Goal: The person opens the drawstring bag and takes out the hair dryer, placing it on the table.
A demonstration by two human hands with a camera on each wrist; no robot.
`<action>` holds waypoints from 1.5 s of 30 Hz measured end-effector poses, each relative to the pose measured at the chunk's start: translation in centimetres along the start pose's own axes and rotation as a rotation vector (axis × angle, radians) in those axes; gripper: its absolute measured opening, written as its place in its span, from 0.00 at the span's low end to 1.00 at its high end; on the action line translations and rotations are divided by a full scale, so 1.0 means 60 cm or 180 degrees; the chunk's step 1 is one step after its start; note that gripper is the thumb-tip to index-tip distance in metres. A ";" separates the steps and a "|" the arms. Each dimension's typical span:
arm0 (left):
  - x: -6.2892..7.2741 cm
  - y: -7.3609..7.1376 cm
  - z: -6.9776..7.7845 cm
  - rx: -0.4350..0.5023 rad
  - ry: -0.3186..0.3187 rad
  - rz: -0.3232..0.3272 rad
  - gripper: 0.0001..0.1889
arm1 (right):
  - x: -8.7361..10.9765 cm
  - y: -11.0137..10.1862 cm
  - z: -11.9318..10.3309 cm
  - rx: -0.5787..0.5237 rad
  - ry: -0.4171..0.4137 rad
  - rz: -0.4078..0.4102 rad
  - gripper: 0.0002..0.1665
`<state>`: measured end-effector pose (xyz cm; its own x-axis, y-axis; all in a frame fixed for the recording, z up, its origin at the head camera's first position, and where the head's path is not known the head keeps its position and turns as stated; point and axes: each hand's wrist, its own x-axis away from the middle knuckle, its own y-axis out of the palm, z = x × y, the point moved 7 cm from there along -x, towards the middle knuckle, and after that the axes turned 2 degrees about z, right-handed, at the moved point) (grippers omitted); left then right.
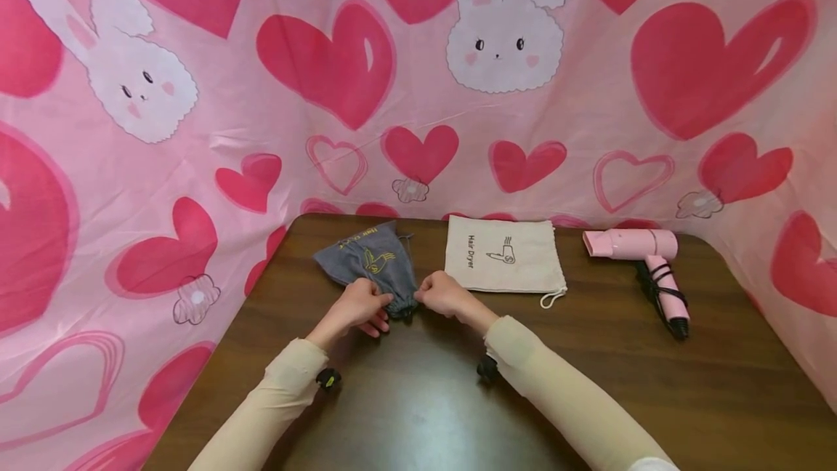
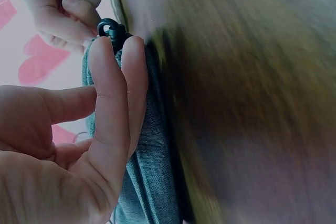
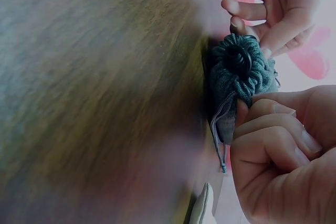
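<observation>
A dark grey drawstring bag with a yellow hair dryer print lies on the table, its gathered mouth towards me. My left hand pinches the left side of that mouth, the other fingers stretched out beneath. On the opposite side my right hand pinches the mouth's edge between thumb and forefinger, the remaining fingers curled in. From the puckered opening a black loop pokes out, also visible past the fingertips in the left wrist view. A thin drawstring hangs at the bag's side. The bag's contents are hidden.
A cream drawstring bag printed "Hair Dryer" lies flat right of the grey one. Farther right is a pink hair dryer, its black cord wound about the handle. Pink heart-patterned cloth surrounds the dark wooden table.
</observation>
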<state>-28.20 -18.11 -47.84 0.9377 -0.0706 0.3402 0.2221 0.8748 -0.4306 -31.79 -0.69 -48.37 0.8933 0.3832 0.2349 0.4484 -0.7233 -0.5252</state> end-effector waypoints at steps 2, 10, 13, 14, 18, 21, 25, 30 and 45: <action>-0.002 0.003 0.005 0.0010 0.0017 -0.0024 0.16 | 0.004 -0.003 0.003 -0.0022 0.0010 -0.0015 0.24; -0.009 0.020 0.011 0.0084 -0.0014 -0.0071 0.15 | 0.017 -0.017 0.016 -0.0017 0.0104 0.0013 0.18; -0.010 0.025 0.012 0.0063 0.0021 -0.0092 0.15 | 0.022 -0.022 0.023 -0.0037 0.0147 0.0030 0.14; -0.010 0.027 0.012 0.0058 0.0037 -0.0100 0.15 | 0.024 -0.023 0.024 -0.0038 0.0159 0.0032 0.14; -0.008 0.028 0.013 0.0037 0.0110 -0.0087 0.16 | 0.028 -0.027 0.029 -0.0062 0.0194 0.0009 0.13; -0.007 0.025 0.013 0.0051 0.0157 -0.0028 0.16 | 0.031 -0.028 0.031 -0.0070 0.0195 -0.0014 0.13; -0.006 0.016 0.011 0.0148 0.0187 0.0093 0.15 | 0.033 -0.029 0.034 -0.0100 0.0200 -0.0032 0.13; -0.009 -0.016 0.004 0.0232 0.0155 0.0300 0.14 | 0.033 -0.030 0.035 -0.0134 0.0193 -0.0022 0.12; 0.035 -0.144 -0.075 -0.0340 -0.0125 0.0530 0.13 | 0.034 -0.028 0.035 -0.0225 0.0217 -0.0077 0.11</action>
<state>-26.92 -27.99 -47.18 0.9532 0.0913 0.2882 0.0939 0.8168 -0.5692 -30.76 2.50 -48.73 0.8812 0.3627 0.3032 0.4687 -0.7540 -0.4601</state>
